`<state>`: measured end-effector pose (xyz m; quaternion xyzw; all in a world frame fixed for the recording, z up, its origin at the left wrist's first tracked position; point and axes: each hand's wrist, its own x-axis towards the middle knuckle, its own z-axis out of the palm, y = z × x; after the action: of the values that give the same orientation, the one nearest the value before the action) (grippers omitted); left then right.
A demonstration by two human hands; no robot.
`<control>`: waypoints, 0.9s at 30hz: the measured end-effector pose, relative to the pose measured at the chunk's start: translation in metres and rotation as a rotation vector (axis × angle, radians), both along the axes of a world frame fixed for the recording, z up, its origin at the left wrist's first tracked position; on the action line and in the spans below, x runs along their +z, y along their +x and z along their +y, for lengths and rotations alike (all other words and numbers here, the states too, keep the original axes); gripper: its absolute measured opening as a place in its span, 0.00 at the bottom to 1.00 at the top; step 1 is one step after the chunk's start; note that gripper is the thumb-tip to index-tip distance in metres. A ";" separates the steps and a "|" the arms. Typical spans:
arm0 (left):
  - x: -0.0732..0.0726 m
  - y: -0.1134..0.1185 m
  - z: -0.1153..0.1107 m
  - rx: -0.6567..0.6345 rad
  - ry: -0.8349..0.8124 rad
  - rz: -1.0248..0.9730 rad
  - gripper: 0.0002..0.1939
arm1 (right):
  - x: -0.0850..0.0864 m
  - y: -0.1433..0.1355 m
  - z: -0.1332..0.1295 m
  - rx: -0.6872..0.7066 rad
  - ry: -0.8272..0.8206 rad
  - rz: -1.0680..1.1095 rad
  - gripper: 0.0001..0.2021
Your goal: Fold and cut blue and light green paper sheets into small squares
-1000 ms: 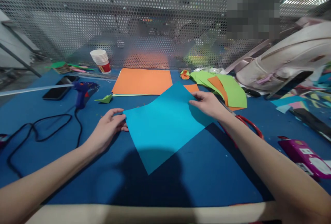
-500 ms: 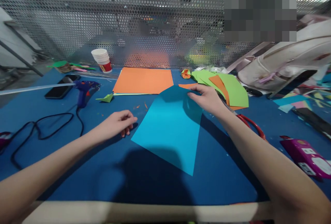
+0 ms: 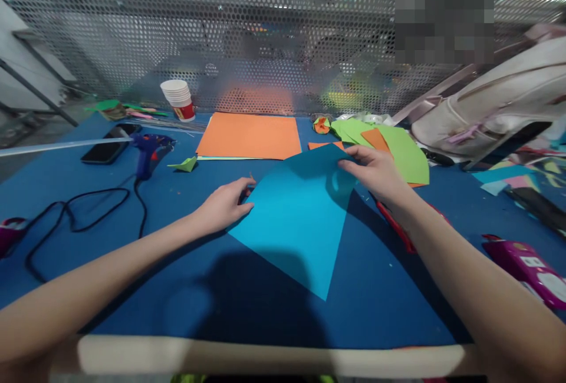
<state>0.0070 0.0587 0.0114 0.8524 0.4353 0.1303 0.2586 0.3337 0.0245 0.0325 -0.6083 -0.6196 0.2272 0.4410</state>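
Note:
A sheet of blue paper (image 3: 296, 212) lies aslant in front of me, its far edge raised off the table. My right hand (image 3: 375, 171) pinches the far right corner between thumb and fingers. At the sheet's left edge is my left hand (image 3: 227, 203), its thumb over the edge and its fingers curled around it; the fingertips are partly hidden. Red-handled scissors (image 3: 395, 227) lie beneath my right forearm, mostly covered by it. Beyond the blue sheet rests a stack of paper with an orange sheet (image 3: 250, 136) on top.
A blue glue gun (image 3: 145, 156) with its cord, a phone (image 3: 110, 144) and stacked paper cups (image 3: 178, 100) stand left. Green paper pieces (image 3: 402, 150), a light bag (image 3: 490, 88) and a magenta device (image 3: 528, 271) are on the right. A perforated metal screen (image 3: 247, 35) closes the back.
My left hand has moved right and forward to the blue paper's left edge. My right hand has lifted the far corner and shifted slightly right. The view has shifted a little.

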 end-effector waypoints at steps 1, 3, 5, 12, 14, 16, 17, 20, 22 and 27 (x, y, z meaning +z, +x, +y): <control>-0.001 0.000 0.000 0.006 -0.006 -0.013 0.25 | -0.001 0.003 -0.001 0.009 -0.008 0.019 0.09; -0.001 0.002 0.000 0.025 -0.038 -0.045 0.24 | -0.002 0.007 -0.002 0.029 -0.012 0.039 0.09; 0.000 0.005 0.000 0.041 -0.073 -0.101 0.24 | -0.001 0.008 -0.001 0.040 -0.008 0.020 0.10; 0.018 0.032 0.008 0.128 -0.152 -0.342 0.20 | 0.011 -0.020 0.012 0.193 0.034 -0.211 0.10; 0.020 0.037 0.011 0.179 -0.298 -0.411 0.08 | 0.014 -0.029 0.016 0.233 0.093 -0.240 0.12; 0.018 0.037 0.012 0.232 -0.468 -0.462 0.08 | 0.013 -0.033 0.018 0.179 0.188 -0.257 0.16; 0.016 0.035 0.011 0.259 -0.527 -0.483 0.10 | 0.011 -0.031 0.019 0.121 0.228 -0.267 0.18; 0.007 0.026 0.003 0.338 -0.618 -0.557 0.10 | -0.002 -0.015 0.017 -0.079 0.205 -0.276 0.22; 0.002 0.020 -0.004 0.393 -0.683 -0.610 0.11 | -0.014 -0.002 0.015 -0.157 0.051 -0.211 0.26; -0.004 0.014 -0.022 0.455 -0.804 -0.702 0.10 | -0.037 0.005 0.017 -0.079 -0.219 -0.073 0.22</control>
<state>0.0214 0.0364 0.0073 0.4779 0.5112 0.2818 0.6564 0.3391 0.0416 -0.0047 -0.6845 -0.5822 0.2537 0.3578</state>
